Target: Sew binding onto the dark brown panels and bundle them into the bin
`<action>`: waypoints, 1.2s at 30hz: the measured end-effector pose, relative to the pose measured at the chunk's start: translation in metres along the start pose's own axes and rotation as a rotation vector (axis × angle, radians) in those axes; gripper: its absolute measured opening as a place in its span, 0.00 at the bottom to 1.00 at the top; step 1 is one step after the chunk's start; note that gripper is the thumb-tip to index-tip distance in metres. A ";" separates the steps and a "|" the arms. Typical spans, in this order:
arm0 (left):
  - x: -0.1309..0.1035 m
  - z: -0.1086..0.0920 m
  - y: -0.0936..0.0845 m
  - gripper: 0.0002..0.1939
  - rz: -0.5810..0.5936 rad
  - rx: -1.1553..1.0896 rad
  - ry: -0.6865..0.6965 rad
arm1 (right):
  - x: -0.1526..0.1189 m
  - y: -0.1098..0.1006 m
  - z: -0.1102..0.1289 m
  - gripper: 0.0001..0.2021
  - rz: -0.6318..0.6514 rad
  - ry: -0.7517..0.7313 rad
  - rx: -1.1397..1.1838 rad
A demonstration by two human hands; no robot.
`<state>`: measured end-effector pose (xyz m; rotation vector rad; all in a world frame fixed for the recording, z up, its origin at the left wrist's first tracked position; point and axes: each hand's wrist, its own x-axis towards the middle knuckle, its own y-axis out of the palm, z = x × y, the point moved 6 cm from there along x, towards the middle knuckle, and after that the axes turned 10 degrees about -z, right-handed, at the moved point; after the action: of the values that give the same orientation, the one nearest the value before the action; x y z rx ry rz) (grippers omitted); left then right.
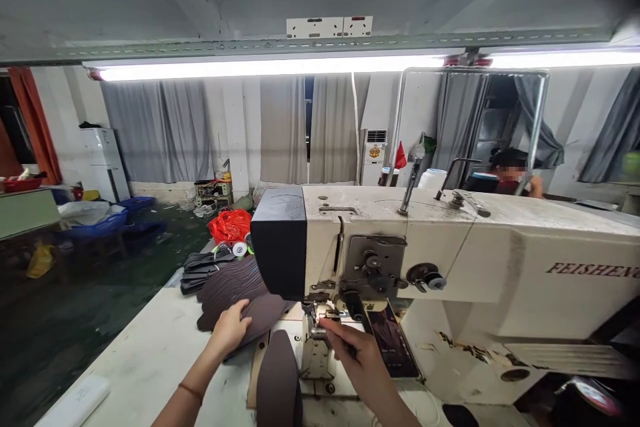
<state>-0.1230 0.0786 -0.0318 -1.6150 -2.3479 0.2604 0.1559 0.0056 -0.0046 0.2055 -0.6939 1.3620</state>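
Note:
My left hand point(231, 327) lies over the top of a stack of dark brown insole-shaped pieces point(233, 287), its thumb apart from its fingers. Under it a top piece point(265, 315) reaches right, towards the sewing machine point(350, 267). My right hand point(357, 353) is beside the needle area, its index finger stretched to the metal parts there and the other fingers curled. Something dark shows in its grip, too small to name. Between my hands, another dark insole-shaped piece point(278, 377) lies on the near side of the machine bed point(316, 357).
A phone point(393, 340) leans against the machine, right of the needle. Behind the stack are black strips point(205, 270) and a red plastic bag point(230, 225). A white slim object point(80, 401) lies at the table's left edge. Another person point(510, 170) sits behind the machine.

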 end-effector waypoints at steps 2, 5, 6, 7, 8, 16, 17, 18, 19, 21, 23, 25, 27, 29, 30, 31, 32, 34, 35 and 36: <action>-0.009 0.015 -0.016 0.24 -0.058 0.269 0.033 | 0.000 0.000 0.000 0.15 0.016 0.012 0.002; -0.038 0.022 -0.008 0.23 -0.053 0.506 0.137 | 0.000 0.001 -0.001 0.15 0.037 0.026 0.002; -0.050 0.023 0.002 0.22 -0.011 0.546 0.161 | 0.000 0.001 -0.001 0.15 0.034 0.031 -0.001; -0.061 0.025 0.013 0.22 0.042 0.587 0.173 | 0.001 0.001 -0.001 0.15 0.029 0.035 -0.008; -0.072 0.026 0.025 0.24 0.095 0.634 0.181 | 0.001 0.000 -0.001 0.15 0.021 0.039 -0.018; -0.106 0.019 0.051 0.27 -0.037 0.795 0.362 | 0.000 0.001 0.001 0.15 -0.010 -0.001 -0.064; -0.106 0.017 0.048 0.25 -0.044 0.696 0.358 | 0.000 0.001 0.000 0.15 -0.013 -0.005 -0.060; -0.104 0.014 0.044 0.21 -0.038 0.556 0.332 | 0.000 0.001 -0.001 0.14 -0.015 -0.014 -0.054; -0.103 0.011 0.039 0.18 -0.028 0.386 0.284 | -0.001 0.001 -0.001 0.14 -0.019 -0.029 -0.050; -0.100 0.001 0.029 0.17 0.003 0.039 0.141 | -0.002 0.001 -0.002 0.13 -0.023 -0.067 -0.047; -0.100 -0.011 0.025 0.21 0.077 -0.206 -0.017 | -0.003 0.002 -0.004 0.13 -0.031 -0.084 -0.053; -0.104 -0.024 0.028 0.24 0.189 -0.325 -0.138 | -0.004 0.002 -0.007 0.13 -0.042 -0.088 -0.067; -0.107 -0.035 0.034 0.26 0.267 -0.376 -0.192 | -0.005 0.002 -0.009 0.13 -0.048 -0.095 -0.086; -0.107 -0.043 0.038 0.26 0.270 -0.387 -0.196 | -0.005 0.002 -0.010 0.14 -0.045 -0.117 -0.104; -0.106 -0.045 0.040 0.25 0.264 -0.382 -0.193 | -0.005 0.002 -0.010 0.14 -0.038 -0.120 -0.108; -0.106 -0.048 0.041 0.23 0.262 -0.373 -0.191 | -0.005 0.002 -0.011 0.14 -0.031 -0.119 -0.108; -0.106 -0.050 0.043 0.22 0.265 -0.363 -0.190 | -0.004 0.002 -0.011 0.15 -0.024 -0.118 -0.105; -0.105 -0.055 0.044 0.20 0.264 -0.353 -0.179 | -0.004 0.002 -0.012 0.15 -0.018 -0.118 -0.095; -0.105 -0.057 0.045 0.19 0.258 -0.354 -0.172 | -0.004 0.002 -0.013 0.15 -0.017 -0.127 -0.091; -0.104 -0.059 0.044 0.18 0.252 -0.356 -0.167 | -0.004 0.001 -0.013 0.14 -0.022 -0.142 -0.089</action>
<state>-0.0293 -0.0033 -0.0026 -2.1371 -2.4144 0.0254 0.1588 0.0095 -0.0168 0.2394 -0.8665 1.3011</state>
